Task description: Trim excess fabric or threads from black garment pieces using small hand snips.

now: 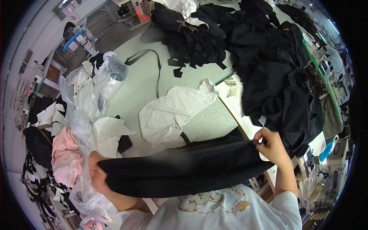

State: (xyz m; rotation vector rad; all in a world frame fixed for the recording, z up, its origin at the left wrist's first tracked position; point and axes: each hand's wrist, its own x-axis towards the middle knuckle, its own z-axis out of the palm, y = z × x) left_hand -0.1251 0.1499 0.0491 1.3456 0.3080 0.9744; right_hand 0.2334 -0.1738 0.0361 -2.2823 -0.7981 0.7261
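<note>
**Black cloth stretched between two hands over the table**

The person holds a long piece of black cloth [180,168] taut in front of the chest, just above the near edge of the table [145,88]. The right hand [270,145] pinches its upper right corner; the left hand [97,174] is wrapped under the other end, fingers mostly hidden by the fabric. The pinch looks light, so that corner could slip and the cloth sag onto the white cloth [172,113] behind it. The black cloth is dark, matte, limp and slightly blurred, bowing in the middle. A big heap of black pieces [276,73] lies to the right.
</note>
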